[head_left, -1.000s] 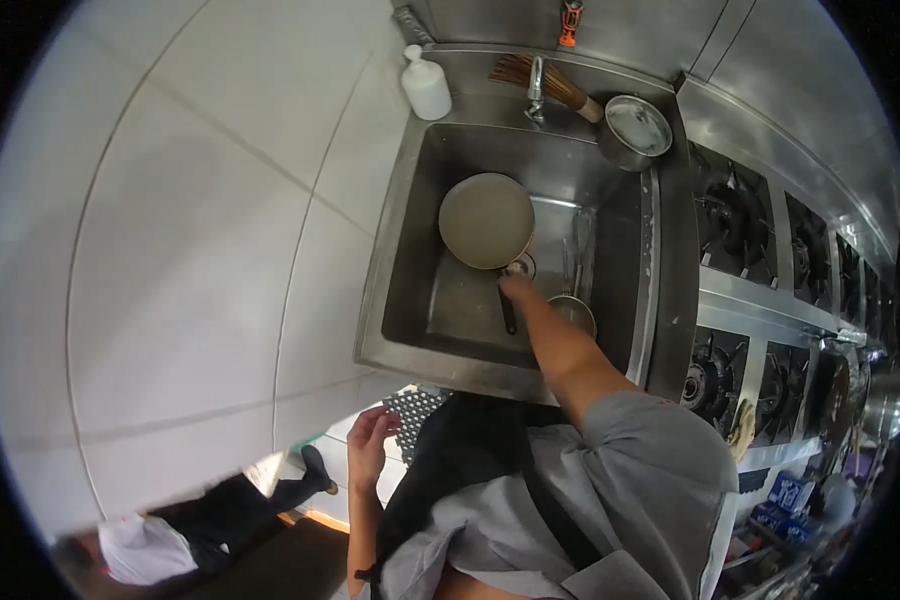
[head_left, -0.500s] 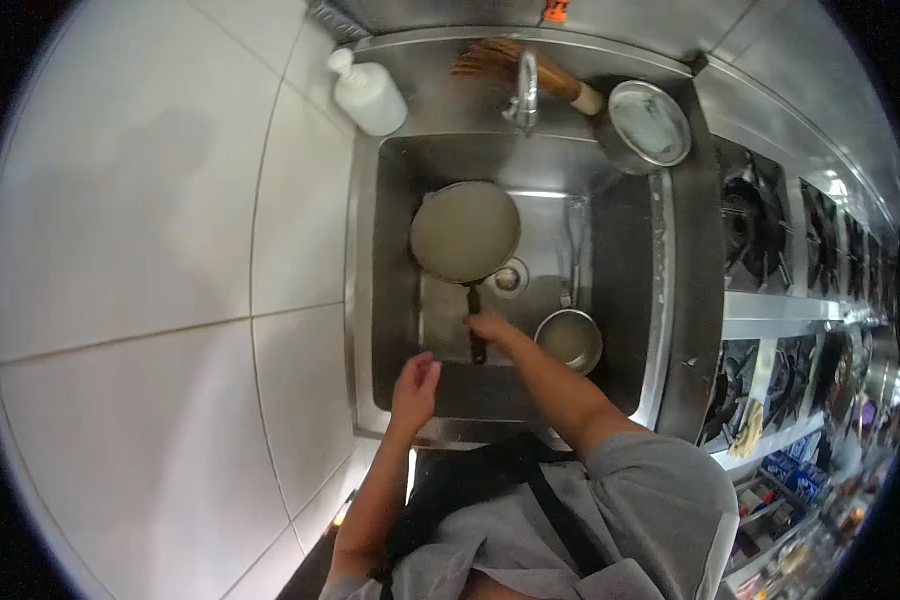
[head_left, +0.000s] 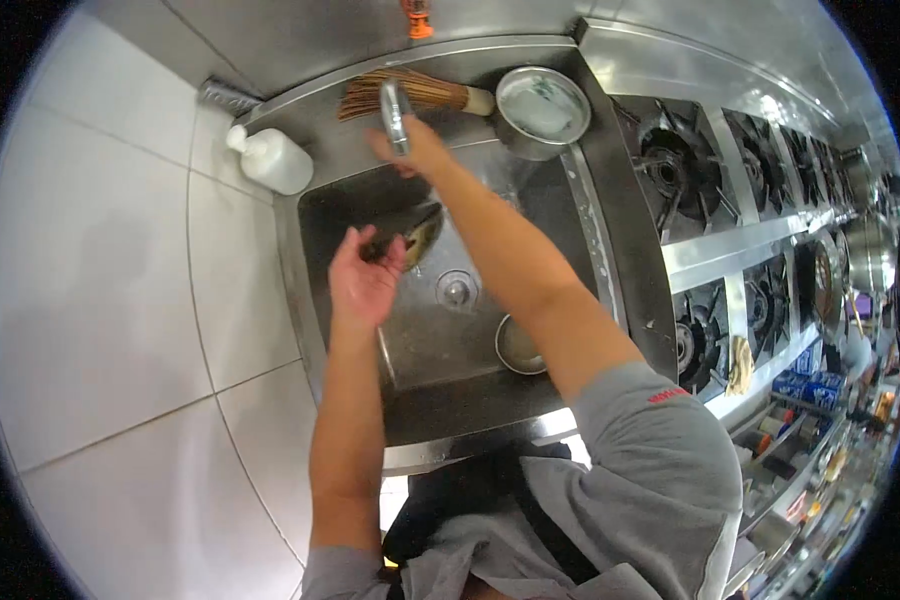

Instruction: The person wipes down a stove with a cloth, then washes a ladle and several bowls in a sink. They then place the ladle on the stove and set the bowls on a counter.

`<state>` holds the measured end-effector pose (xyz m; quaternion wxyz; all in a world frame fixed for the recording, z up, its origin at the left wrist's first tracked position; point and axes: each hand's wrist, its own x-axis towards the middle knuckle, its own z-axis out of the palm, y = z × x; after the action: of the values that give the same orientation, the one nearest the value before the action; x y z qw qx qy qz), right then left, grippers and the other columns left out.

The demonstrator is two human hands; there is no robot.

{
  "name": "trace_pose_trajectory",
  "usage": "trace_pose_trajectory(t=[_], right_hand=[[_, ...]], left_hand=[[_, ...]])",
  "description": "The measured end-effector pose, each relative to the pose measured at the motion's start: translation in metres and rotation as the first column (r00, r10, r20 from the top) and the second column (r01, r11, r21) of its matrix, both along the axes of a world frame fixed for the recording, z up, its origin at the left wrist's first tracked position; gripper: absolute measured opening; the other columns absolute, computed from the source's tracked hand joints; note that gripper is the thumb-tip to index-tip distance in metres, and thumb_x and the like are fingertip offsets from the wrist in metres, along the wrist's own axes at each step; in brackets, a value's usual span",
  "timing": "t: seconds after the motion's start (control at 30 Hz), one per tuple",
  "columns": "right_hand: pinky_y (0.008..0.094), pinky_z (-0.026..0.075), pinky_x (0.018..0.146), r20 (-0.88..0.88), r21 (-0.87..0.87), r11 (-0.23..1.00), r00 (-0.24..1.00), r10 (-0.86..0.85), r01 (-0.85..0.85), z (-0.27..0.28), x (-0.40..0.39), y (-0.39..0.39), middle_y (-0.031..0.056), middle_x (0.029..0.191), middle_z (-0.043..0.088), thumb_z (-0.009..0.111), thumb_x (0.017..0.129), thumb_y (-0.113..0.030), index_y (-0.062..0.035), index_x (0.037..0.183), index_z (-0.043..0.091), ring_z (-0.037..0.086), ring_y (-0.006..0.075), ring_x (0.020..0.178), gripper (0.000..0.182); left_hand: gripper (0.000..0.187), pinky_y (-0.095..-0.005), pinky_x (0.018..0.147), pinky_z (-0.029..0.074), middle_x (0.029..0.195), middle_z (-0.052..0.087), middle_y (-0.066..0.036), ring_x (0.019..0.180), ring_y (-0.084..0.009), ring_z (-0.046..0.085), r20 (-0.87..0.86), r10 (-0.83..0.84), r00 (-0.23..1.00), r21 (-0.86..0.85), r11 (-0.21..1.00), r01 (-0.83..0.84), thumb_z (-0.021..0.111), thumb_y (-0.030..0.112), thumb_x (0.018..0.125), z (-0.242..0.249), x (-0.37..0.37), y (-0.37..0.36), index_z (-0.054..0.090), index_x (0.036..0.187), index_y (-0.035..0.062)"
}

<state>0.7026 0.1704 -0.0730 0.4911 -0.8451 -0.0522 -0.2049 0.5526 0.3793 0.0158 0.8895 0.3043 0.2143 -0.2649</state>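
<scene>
My left hand (head_left: 363, 280) is closed around the dark handle of a frying pan (head_left: 426, 240), which is tipped on its side above the left half of the sink. Only a narrow slice of the pan's inner face shows. My right hand (head_left: 417, 150) is at the faucet (head_left: 395, 115), its fingers curled in behind the spout and partly hidden by it. A small metal pot (head_left: 517, 347) sits on the sink floor, partly covered by my right forearm. The drain (head_left: 456, 290) lies between the pan and this pot.
Behind the sink (head_left: 435, 360) lie a stick brush (head_left: 420, 90) and a metal pot with whitish contents (head_left: 542, 108). A white pump bottle (head_left: 275, 162) stands at the back left corner. Gas burners (head_left: 670, 170) line the right side, and a tiled surface (head_left: 100, 300) the left.
The pan, flat with liquid in it and my right hand on its handle, is now tilted up in my left hand. My right hand has moved up to the faucet.
</scene>
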Motion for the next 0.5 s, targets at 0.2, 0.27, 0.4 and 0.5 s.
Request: trace_pose_trajectory(t=[0.2,0.27,0.4,0.5], right_hand=[[0.0358,0.05,0.06,-0.358,0.167,0.985,0.928,0.107,-0.049,0.07,-0.062,0.016,0.0118,0.075,0.066,0.072,0.082,-0.036,-0.003,0.089,0.065,0.063,0.0218,0.064,0.034],[0.0417,0.052,0.066,-0.175,0.015,1.0,0.984,0.02,-0.017,0.102,-0.091,-0.028,0.0169,0.082,0.068,0.07,0.082,-0.03,-0.0015,0.093,0.066,0.066,0.0288,0.07,0.031],[0.0402,0.053,0.073,-0.054,-0.178,0.894,0.903,-0.426,0.411,0.125,-0.095,-0.119,0.0166,0.088,0.07,0.065,0.085,-0.026,-0.0043,0.096,0.068,0.068,0.0306,0.082,0.024],[0.0324,0.051,0.067,-0.028,-0.191,0.874,0.887,-0.46,0.447,0.13,-0.104,-0.147,0.0109,0.079,0.069,0.065,0.089,-0.024,-0.0019,0.093,0.068,0.066,0.0192,0.072,0.023]], left_hand=[[0.039,-0.042,0.09,0.052,0.107,0.051,-0.022,0.099,-0.0326,0.054,-0.084,0.027,0.996,0.036,0.999,-0.024,0.059,0.034,0.095,0.019,0.045,-0.048,0.043,0.105,0.0],[0.036,-0.0424,0.088,0.053,0.104,0.049,-0.021,0.098,-0.0322,0.053,-0.11,0.058,0.992,0.077,0.996,-0.05,0.057,0.032,0.096,0.018,0.056,-0.074,0.043,0.106,0.0006],[0.031,-0.0477,0.081,0.052,0.107,0.044,-0.022,0.095,-0.0309,0.051,-0.156,0.045,0.987,0.077,0.996,-0.033,0.05,0.032,0.099,0.007,0.073,-0.121,0.043,0.105,0.0028],[0.027,-0.0462,0.073,0.053,0.096,0.047,-0.018,0.085,-0.0299,0.053,-0.239,0.04,0.97,0.114,0.993,-0.013,0.047,0.031,0.1,0.003,0.079,-0.144,0.045,0.104,0.0041]])
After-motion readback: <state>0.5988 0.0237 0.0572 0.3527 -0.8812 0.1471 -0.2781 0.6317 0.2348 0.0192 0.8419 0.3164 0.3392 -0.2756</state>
